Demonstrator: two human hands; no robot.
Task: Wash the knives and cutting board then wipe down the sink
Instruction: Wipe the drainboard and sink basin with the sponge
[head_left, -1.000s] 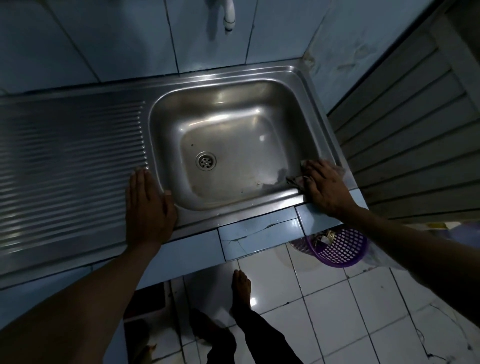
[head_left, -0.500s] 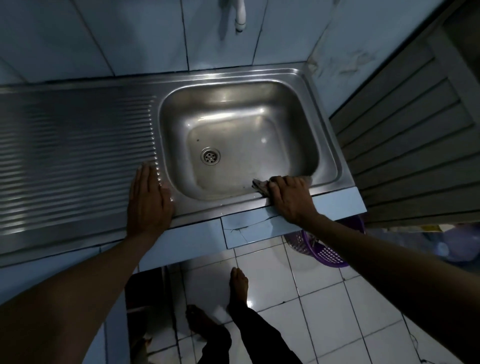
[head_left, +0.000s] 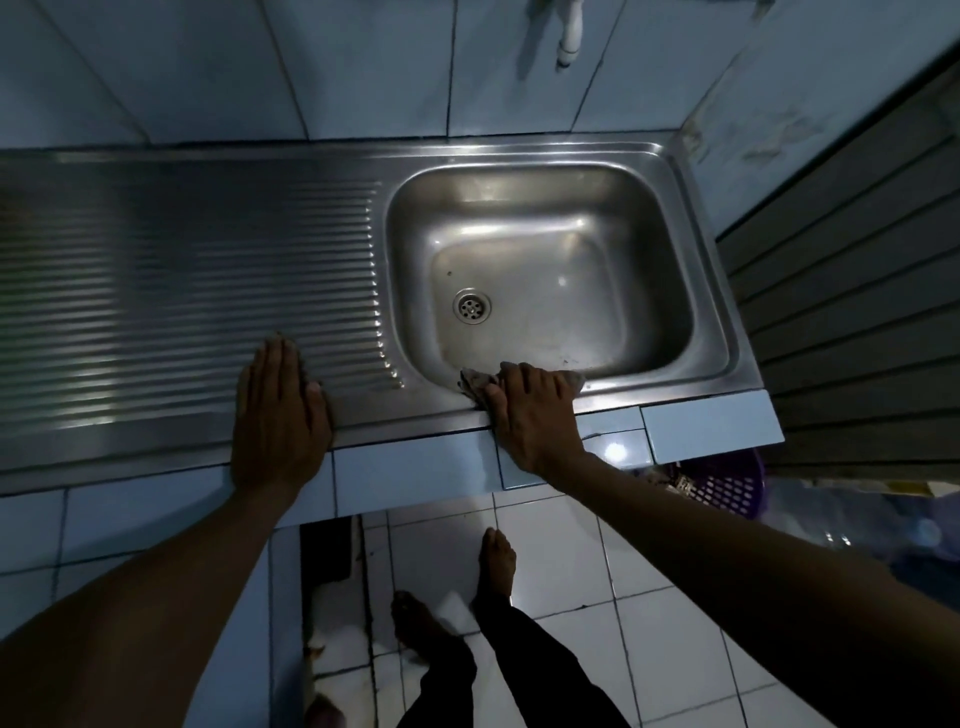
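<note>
Bare forearms without sleeves, bare feet (head_left: 496, 558), dark trousers (head_left: 524, 670), no rings or watch visible

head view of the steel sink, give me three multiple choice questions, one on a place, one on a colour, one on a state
1. Where is the grey cloth?
A. on the stainless steel sink's front rim
B. over the round drain
C. on the floor

2. What colour is the perforated plastic basket under the counter?
A. red
B. purple
C. green

3. How is the left hand?
A. clenched in a fist
B. holding a knife
C. flat on the ribbed drainboard

Answers: 1 A, the right hand presses it there; 2 B, its mesh shows purple; 3 C, fingers lie straight.
</note>
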